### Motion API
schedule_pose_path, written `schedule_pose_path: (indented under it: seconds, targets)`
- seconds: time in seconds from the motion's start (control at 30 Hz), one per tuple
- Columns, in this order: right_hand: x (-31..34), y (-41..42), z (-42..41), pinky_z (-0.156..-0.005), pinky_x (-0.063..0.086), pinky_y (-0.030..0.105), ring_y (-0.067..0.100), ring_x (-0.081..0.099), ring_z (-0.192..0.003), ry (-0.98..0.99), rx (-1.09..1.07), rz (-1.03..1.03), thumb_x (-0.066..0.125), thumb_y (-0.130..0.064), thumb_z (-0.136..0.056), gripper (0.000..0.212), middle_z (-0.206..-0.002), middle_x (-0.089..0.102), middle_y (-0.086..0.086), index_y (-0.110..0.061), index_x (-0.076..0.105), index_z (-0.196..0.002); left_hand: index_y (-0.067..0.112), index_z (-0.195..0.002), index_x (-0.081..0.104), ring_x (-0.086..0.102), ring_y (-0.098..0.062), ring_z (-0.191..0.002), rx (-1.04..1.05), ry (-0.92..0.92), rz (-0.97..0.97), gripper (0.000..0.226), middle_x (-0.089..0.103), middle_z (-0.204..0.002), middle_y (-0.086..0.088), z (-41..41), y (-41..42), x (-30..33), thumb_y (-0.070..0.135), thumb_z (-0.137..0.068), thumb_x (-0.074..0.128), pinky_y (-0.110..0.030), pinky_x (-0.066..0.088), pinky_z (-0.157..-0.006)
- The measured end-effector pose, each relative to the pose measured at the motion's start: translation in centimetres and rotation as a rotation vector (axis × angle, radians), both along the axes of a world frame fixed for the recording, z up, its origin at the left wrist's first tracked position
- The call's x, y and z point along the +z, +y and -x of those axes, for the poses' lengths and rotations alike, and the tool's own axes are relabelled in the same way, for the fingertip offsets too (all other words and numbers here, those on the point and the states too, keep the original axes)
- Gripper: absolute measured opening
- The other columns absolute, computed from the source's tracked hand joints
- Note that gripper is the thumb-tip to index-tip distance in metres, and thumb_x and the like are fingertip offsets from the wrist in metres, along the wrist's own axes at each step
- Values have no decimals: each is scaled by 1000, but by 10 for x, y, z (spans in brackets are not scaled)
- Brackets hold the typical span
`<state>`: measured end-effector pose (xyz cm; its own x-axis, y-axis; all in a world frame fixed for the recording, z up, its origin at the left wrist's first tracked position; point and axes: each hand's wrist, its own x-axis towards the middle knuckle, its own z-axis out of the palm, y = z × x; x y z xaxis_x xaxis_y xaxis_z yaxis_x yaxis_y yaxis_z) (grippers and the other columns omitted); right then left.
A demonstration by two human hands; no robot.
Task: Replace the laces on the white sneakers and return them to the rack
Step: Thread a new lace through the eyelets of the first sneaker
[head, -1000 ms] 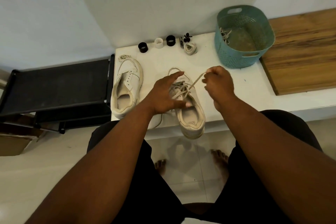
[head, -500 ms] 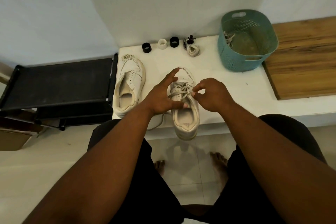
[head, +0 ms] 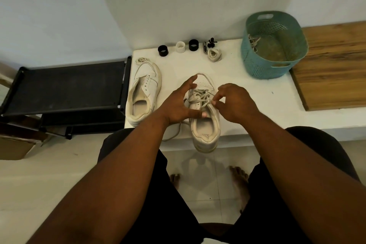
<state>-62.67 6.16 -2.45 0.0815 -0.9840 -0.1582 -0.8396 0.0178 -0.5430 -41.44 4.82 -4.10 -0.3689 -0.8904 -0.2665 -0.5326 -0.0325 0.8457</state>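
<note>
A white sneaker (head: 206,130) stands heel toward me at the front edge of the white table (head: 247,93), partly laced with a beige lace (head: 200,98). My left hand (head: 178,107) grips the shoe's left side, thumb across the collar and fingers stretched toward the toe. My right hand (head: 232,103) pinches the lace at the right-side eyelets. A second white sneaker (head: 143,93), without laces, lies to the left. A rolled lace (head: 213,55) lies further back. The lace's free end (head: 174,132) hangs over the table edge.
A teal perforated basket (head: 255,65) with old laces in it stands at the back right. Black and white rings (head: 180,47) and a small black clip line the wall. A black shoe rack (head: 65,87) stands left of the table; a wooden board (head: 332,67) lies right.
My right hand, which held the lace pulled up and out to the right, has come down to the eyelets and pinches the lace there. My left hand stays on the shoe.
</note>
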Motion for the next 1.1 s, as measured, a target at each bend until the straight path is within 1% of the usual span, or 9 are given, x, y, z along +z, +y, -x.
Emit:
schedule_pose_path:
  seconds: [0.2,0.37,0.5,0.57,0.73,0.83,0.93,1.03,1.1]
  targets:
    - [6,-10,38,-76,44,34,34,65,-98,314,-354,-10,69,-16,-86,10,-104,68,14,-9,64,-89,37,-161,20,33,-1,-138,-4,13,-26,121,44,-155,4,-1,1,1,27,-66,95,-6,25,-99]
    - [1,-4,29,-112,37,40,30,48,-134,116,-41,-51,74,-26,-89,50,-145,52,10,-23,62,-137,37,-161,20,36,-4,-140,-4,12,-23,123,44,-155,2,0,1,1,29,-65,96,-11,26,-104]
    - [-2,-1,3,-102,41,32,24,57,-122,35,88,75,74,-28,-90,18,-130,64,5,-23,79,-107,36,-161,21,38,-3,-137,-2,2,-14,122,45,-154,2,0,1,1,27,-65,97,-9,27,-103]
    - [-2,-3,12,-92,46,32,25,63,-108,79,-10,80,74,-22,-88,10,-114,69,5,-18,78,-96,37,-161,21,38,-4,-139,2,3,-28,122,45,-154,4,-1,2,2,26,-66,96,-12,27,-104]
    - [4,-8,52,-72,43,34,33,65,-95,343,-339,-117,67,-15,-85,9,-100,67,12,-12,58,-84,37,-161,22,35,0,-138,4,-8,-36,120,44,-155,5,-1,1,2,25,-67,95,5,22,-91]
    - [3,-8,49,-85,50,42,35,60,-112,322,-302,-153,68,-22,-85,28,-123,61,13,-17,64,-112,36,-161,21,33,4,-135,2,-10,-37,119,43,-156,5,-1,1,3,24,-68,95,8,22,-89]
    - [-4,-1,20,-109,42,50,32,45,-136,145,-18,-111,69,-29,-89,56,-149,46,7,-30,53,-143,35,-161,22,33,4,-134,-2,-15,-32,118,42,-156,5,0,2,4,22,-69,94,8,22,-89]
    - [-12,-1,3,-98,50,47,31,59,-117,122,15,0,70,-31,-90,21,-126,60,6,-24,74,-109,35,-161,23,35,2,-134,2,-7,-37,117,43,-154,6,0,2,5,23,-68,94,6,24,-92]
    - [-10,-6,11,-90,54,46,33,63,-104,185,-98,30,70,-29,-90,16,-112,64,9,-17,75,-100,36,-160,23,34,1,-136,6,-1,-49,117,43,-155,8,0,3,6,26,-68,94,-9,26,-102]
